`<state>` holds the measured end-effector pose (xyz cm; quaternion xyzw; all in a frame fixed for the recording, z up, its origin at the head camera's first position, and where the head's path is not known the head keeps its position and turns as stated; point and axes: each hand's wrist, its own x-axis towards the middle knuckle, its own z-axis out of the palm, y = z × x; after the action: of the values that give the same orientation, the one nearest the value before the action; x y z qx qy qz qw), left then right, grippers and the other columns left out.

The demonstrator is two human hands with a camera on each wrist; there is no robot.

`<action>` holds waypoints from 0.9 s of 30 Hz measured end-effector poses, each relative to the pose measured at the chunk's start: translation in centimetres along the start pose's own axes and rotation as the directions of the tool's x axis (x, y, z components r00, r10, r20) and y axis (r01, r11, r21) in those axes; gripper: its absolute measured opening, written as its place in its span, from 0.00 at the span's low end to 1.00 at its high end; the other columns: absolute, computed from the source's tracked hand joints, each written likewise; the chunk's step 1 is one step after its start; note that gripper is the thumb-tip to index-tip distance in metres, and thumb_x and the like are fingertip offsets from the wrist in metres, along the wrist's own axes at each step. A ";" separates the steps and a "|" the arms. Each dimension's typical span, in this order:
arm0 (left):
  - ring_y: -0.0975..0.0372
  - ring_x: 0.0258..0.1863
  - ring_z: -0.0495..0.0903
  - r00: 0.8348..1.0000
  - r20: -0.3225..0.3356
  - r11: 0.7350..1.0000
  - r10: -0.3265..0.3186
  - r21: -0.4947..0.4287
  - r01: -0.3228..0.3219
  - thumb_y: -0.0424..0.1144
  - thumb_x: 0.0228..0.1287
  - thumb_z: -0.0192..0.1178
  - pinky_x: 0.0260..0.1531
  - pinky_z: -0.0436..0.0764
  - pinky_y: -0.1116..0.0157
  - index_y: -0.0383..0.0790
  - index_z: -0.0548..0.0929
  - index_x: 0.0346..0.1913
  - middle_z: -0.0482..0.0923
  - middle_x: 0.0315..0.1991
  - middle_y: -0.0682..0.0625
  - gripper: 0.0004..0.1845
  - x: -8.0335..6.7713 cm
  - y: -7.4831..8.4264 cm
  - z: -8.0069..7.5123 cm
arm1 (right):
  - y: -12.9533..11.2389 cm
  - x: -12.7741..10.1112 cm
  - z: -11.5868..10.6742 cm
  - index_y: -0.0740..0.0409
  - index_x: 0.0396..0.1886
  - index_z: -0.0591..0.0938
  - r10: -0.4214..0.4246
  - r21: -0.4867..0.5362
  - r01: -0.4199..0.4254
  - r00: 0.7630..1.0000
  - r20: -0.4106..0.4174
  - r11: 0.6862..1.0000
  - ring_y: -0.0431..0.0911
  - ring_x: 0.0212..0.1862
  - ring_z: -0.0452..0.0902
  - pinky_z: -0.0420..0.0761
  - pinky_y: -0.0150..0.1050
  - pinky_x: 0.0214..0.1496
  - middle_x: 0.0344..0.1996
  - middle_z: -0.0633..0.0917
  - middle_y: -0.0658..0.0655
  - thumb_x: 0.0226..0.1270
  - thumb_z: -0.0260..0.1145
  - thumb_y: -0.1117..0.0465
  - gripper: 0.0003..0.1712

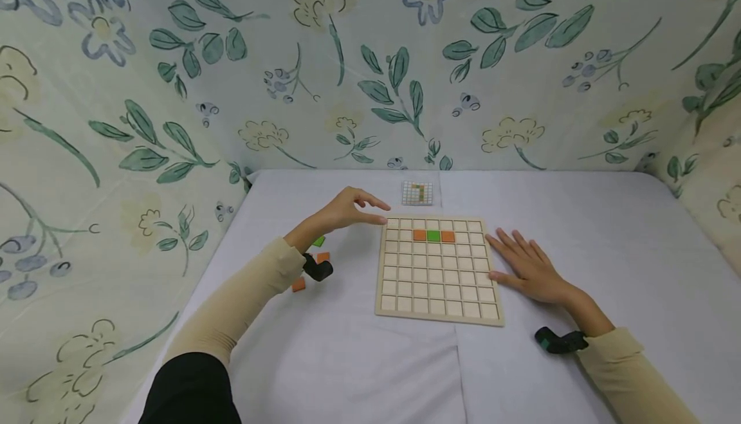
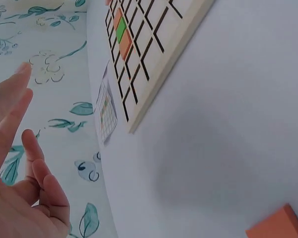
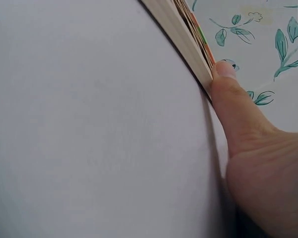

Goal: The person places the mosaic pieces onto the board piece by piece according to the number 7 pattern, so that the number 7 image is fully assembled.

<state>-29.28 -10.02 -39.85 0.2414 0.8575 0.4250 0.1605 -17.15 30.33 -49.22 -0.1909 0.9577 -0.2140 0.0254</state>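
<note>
A square wooden grid board (image 1: pixel 437 279) lies on the white table. In its second row from the far edge sit an orange tile (image 1: pixel 419 235), a green tile (image 1: pixel 433 236) and another orange tile (image 1: pixel 448 237), side by side. My left hand (image 1: pixel 346 208) is at the board's far left corner, thumb and forefinger apart with nothing visible between them. Flat beside the right edge lies my right hand (image 1: pixel 529 269), fingers spread; its thumb (image 3: pixel 231 94) touches the board's side. Loose orange tiles (image 1: pixel 298 284) and a green one (image 1: pixel 319 241) lie near my left wrist, partly hidden.
Behind the board lies a small card (image 1: pixel 417 193) with a printed grid and a coloured pattern. A flowered curtain (image 1: pixel 399 89) hangs along the table's far edge and the sides. Each wrist wears a black camera (image 1: pixel 318 268).
</note>
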 end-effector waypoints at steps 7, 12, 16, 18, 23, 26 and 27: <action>0.42 0.59 0.67 1.000 0.008 1.000 -0.013 0.013 0.013 0.46 0.57 0.75 0.48 0.72 0.55 0.46 0.89 0.52 0.83 0.53 0.57 0.19 -2.0 -2.2 -2.6 | 0.1 0.0 0.0 0.55 0.81 0.52 -0.002 -0.003 0.002 1.000 0.010 1.000 0.67 0.77 0.33 0.31 0.66 0.70 0.78 0.48 0.68 0.73 0.62 0.43 0.47; 0.42 0.57 0.67 1.000 0.017 1.000 -0.006 0.007 0.005 0.44 0.58 0.74 0.50 0.73 0.54 0.40 0.87 0.54 0.81 0.56 0.53 0.22 -3.2 -3.9 -4.1 | 0.0 0.0 -0.1 0.55 0.81 0.52 -0.003 0.016 0.002 1.000 0.012 1.000 0.68 0.77 0.33 0.31 0.66 0.70 0.78 0.48 0.69 0.72 0.62 0.44 0.47; 0.43 0.57 0.68 0.999 0.032 1.000 -0.003 0.002 0.003 0.44 0.58 0.74 0.54 0.72 0.52 0.38 0.87 0.55 0.81 0.57 0.50 0.23 -3.9 -5.4 -4.9 | 0.0 -0.1 0.0 0.55 0.81 0.53 -0.007 0.027 0.007 1.000 0.003 1.000 0.68 0.76 0.34 0.31 0.66 0.70 0.78 0.48 0.69 0.72 0.62 0.44 0.46; 0.44 0.56 0.69 0.999 0.043 1.000 0.001 0.013 -0.002 0.44 0.59 0.74 0.55 0.71 0.52 0.37 0.86 0.55 0.81 0.57 0.50 0.23 -4.3 -6.1 -5.3 | 0.0 -0.1 0.1 0.55 0.80 0.54 -0.014 0.027 0.014 1.000 -0.009 1.000 0.68 0.76 0.34 0.31 0.66 0.70 0.77 0.49 0.69 0.72 0.63 0.44 0.46; 0.51 0.51 0.71 0.998 0.059 0.999 -0.010 0.042 0.007 0.45 0.61 0.72 0.51 0.72 0.54 0.39 0.86 0.56 0.81 0.58 0.51 0.22 -5.1 -7.9 -6.1 | 0.0 -0.1 0.3 0.55 0.80 0.56 -0.027 0.028 0.028 0.999 -0.037 0.999 0.68 0.76 0.35 0.32 0.66 0.71 0.77 0.51 0.70 0.71 0.64 0.44 0.46; 0.52 0.50 0.71 0.998 0.066 0.999 -0.025 0.042 0.022 0.43 0.61 0.72 0.50 0.72 0.54 0.39 0.86 0.55 0.81 0.57 0.51 0.21 -5.5 -8.8 -6.6 | 0.0 -0.1 0.2 0.55 0.80 0.55 -0.023 0.027 0.024 0.999 -0.031 0.999 0.68 0.76 0.35 0.32 0.66 0.71 0.77 0.50 0.70 0.71 0.64 0.44 0.46; 0.52 0.51 0.71 0.997 0.072 0.999 -0.026 0.042 0.023 0.42 0.60 0.73 0.51 0.72 0.54 0.40 0.87 0.55 0.81 0.57 0.50 0.21 -5.7 -9.1 -6.8 | 0.0 -0.1 0.1 0.56 0.80 0.55 -0.018 0.025 0.019 1.000 -0.020 1.000 0.68 0.76 0.35 0.32 0.67 0.70 0.77 0.50 0.70 0.71 0.63 0.44 0.46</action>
<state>-30.33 -22.34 -42.79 0.2492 0.8626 0.3963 0.1915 -17.04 30.32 -49.34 -0.1973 0.9533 -0.2282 0.0163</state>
